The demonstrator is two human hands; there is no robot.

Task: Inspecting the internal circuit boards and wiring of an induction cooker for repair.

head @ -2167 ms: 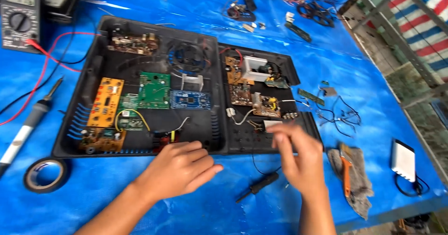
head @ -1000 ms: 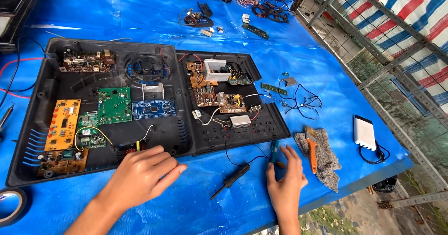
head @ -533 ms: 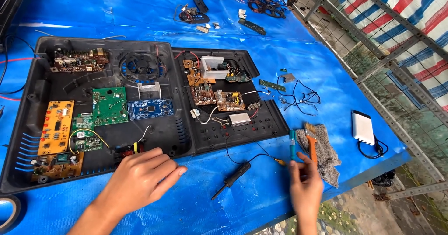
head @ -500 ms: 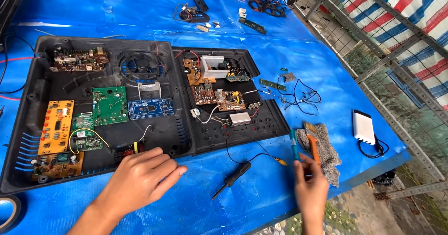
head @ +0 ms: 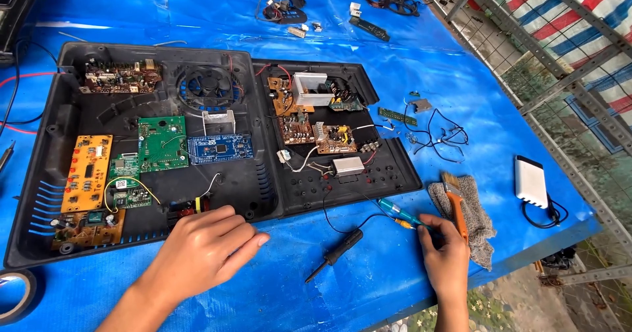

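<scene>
The left hand (head: 201,253) lies palm down, fingers spread flat and holding nothing, on the near rim of the black case (head: 39,193), bracing it against the tabletop (head: 368,286). The right hand (head: 447,256) has its fingers closed on the near end of a green-handled screwdriver (head: 403,215), which lies just off the case's right corner, tip toward the case, beside an orange-handled brush (head: 455,207) resting on a grey rag (head: 479,223). To lift the screwdriver cleanly, the grip looks best taken further up the handle, clear of the brush, and the thin black wire (head: 342,223) that runs past it should stay slack so it does not drag the black probe (head: 334,256) lying between the hands. Keeping the left palm pressed down should stop the case sliding on the slick sheet. Inside the case sit an orange board (head: 85,172), a green board (head: 162,143), a blue board (head: 219,148) and a fan (head: 207,85). A white box (head: 530,180) lies to the right. The surface is a blue plastic tarp, wrinkled and glossy; loose wires and parts lie at the far end, and a metal mesh fence (head: 566,88) with striped sheeting stands at the right.
</scene>
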